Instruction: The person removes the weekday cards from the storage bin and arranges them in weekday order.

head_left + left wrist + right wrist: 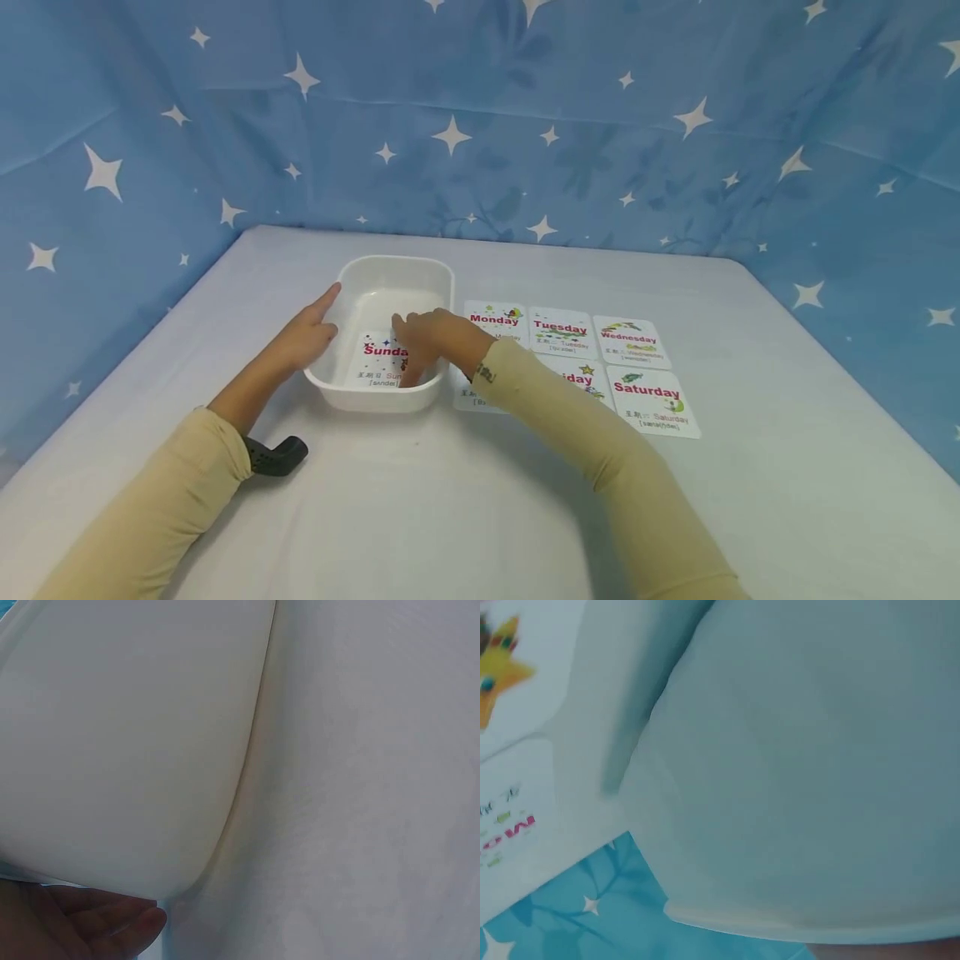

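A white plastic basin (393, 402) stands left of the table's middle, with a Sunday flash card (372, 363) inside it. My left hand (306, 335) holds the basin's left rim, the index finger stretched along it. In the left wrist view, the fingers of that hand (97, 922) lie against the basin's edge (135, 765). Reaching over the right rim, my right hand (433, 337) grips the Sunday card at its right side and covers the end of its word. The right wrist view shows mostly the basin's outer wall (795, 772); the fingers are hidden there.
Right of the basin, several day cards lie in two rows: Monday (491, 318), Tuesday (561, 332), Wednesday (632, 342), Saturday (651, 400), and two partly covered by my right sleeve (592, 450). A black curved object (277, 457) sits by my left cuff. A starry blue curtain (487, 167) surrounds the table.
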`<state>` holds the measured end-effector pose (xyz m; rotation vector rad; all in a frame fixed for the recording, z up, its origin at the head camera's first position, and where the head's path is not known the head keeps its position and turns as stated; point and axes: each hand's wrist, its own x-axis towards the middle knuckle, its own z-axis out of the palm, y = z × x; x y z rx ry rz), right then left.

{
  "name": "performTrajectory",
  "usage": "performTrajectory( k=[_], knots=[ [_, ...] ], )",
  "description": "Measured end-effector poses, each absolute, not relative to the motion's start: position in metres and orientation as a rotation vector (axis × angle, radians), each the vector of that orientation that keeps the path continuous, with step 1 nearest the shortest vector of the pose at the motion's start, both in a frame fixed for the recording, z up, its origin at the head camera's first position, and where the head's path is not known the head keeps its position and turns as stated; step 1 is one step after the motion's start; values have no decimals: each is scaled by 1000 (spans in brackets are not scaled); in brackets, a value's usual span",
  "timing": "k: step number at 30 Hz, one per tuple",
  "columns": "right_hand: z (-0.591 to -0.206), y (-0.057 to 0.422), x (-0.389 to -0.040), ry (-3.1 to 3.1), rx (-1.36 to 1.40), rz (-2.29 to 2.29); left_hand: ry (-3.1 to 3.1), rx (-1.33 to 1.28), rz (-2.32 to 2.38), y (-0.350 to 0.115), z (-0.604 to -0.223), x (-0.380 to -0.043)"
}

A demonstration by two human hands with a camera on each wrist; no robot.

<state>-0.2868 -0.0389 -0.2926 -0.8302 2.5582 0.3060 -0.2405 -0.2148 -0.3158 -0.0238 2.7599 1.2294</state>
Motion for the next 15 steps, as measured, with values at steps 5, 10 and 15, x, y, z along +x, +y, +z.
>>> performTrajectory(
  k=[5, 10, 15],
  knots=[
    [-294, -41, -286, 2564, -803, 275, 2754, -30, 1222, -215, -315, -243],
    [-293, -41, -287, 2578, -797, 238, 2746, -29, 1233, -216, -315, -243],
    [-292, -41, -286, 2575, -827, 185, 2754, -26, 1229, -215, -316, -242]
  ],
)
